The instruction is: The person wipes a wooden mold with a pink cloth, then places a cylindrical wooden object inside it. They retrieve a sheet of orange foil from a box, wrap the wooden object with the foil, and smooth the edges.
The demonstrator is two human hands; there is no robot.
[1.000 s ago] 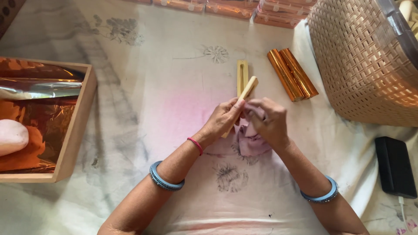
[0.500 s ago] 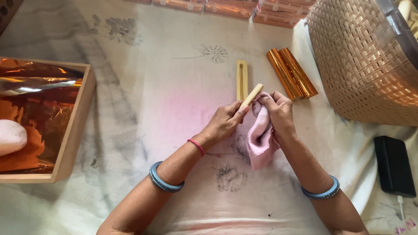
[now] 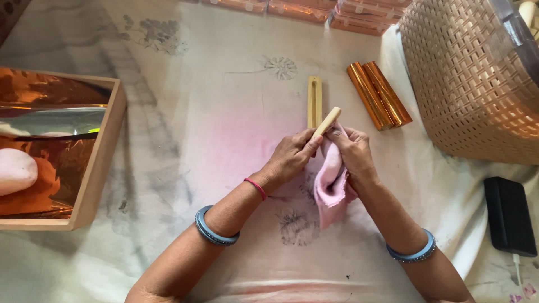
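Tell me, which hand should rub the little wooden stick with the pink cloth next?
Probably the right hand: it already holds the pink cloth against the wooden stick. The left hand pinches the stick's lower end, so it seems better placed to keep it steady.

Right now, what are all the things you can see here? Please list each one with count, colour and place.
wooden stick: one, pale, held between both hands
pink cloth: one, in right hand, hanging down
wooden mould: one, pale, on sheet above hands
foil rolls: two, copper, side by side, right of mould
woven basket: one, tan, upper right
black device: one, right edge
wooden box: one, left, holding copper foil
flat packs: several, copper, top edge
sheet: one, whitish, flower prints, under everything
left hand: one, grips stick
right hand: one, holds cloth on stick
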